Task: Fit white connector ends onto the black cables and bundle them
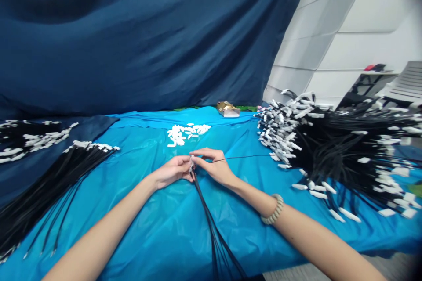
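Near the middle of the blue cloth, my left hand (174, 171) is closed around the pale ends of several black cables (211, 221), which hang down toward the bottom edge. Touching it from the right, my right hand (214, 166) has its thumb and index finger at the same pale ends. A thin dark cable (245, 156) runs from my right hand to the big pile at the right. Beyond my hands lies a loose heap of small white connectors (178, 134). A coiled band (274, 210) circles my right wrist.
A large pile of black cables with white ends (316, 140) covers the right side. Another cable bundle (62, 180) lies at the left. A small open box (228, 109) stands at the back, before a dark blue curtain (148, 44).
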Available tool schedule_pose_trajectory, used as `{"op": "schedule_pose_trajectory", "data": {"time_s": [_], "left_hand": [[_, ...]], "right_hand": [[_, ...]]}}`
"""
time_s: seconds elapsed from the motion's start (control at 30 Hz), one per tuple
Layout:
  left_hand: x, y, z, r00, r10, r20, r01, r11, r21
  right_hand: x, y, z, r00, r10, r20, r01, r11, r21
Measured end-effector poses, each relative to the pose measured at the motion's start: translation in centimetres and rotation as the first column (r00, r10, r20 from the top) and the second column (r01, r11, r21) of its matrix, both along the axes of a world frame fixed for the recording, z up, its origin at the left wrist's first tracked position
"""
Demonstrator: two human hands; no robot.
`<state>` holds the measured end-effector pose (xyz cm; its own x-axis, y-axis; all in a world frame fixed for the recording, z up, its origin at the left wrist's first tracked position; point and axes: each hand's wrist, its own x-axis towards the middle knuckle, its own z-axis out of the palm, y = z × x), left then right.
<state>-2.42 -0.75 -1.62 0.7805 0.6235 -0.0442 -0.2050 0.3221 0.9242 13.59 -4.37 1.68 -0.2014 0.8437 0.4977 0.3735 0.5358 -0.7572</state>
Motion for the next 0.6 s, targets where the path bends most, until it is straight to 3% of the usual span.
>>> {"op": "schedule_pose_trajectory", "data": {"time_s": [0.23,0.6], "left_hand": [[-0.06,0.03,0.14,1.0,0.013,0.019,-0.013,1.0,-0.023],[-0.13,0.19,0.06,0.999,0.048,0.025,-0.047,0.998,-0.038]], "right_hand": [[-0.02,0.28,-0.36,0.987,-0.024,-0.158,0.0,0.989,-0.151],[-0.08,-0.07,0.23,0.986,-0.032,-0.161,0.008,0.989,-0.148]]}}
